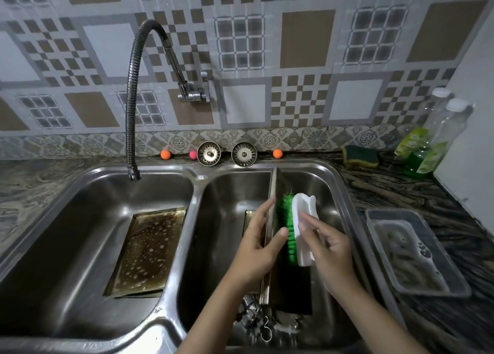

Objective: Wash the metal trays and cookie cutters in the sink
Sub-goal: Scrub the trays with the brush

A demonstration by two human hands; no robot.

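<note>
A double steel sink [187, 193]; a soapy tray [147, 249] lies in its left basin; the left hand [256, 249] grips an upright tray [271, 220] over the right basin; the right hand [328, 249] presses a green-bristled brush [296, 228] against it; cookie cutters [256, 316] below.

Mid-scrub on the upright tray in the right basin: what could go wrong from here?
1. The left hand holds the tray upright on its edge; brush pressure from the right hand might make it slip or tip.
2. If it drops, it may hit the cookie cutters lying below.
3. The left thumb rests beside the bristles and could get scraped.
</note>
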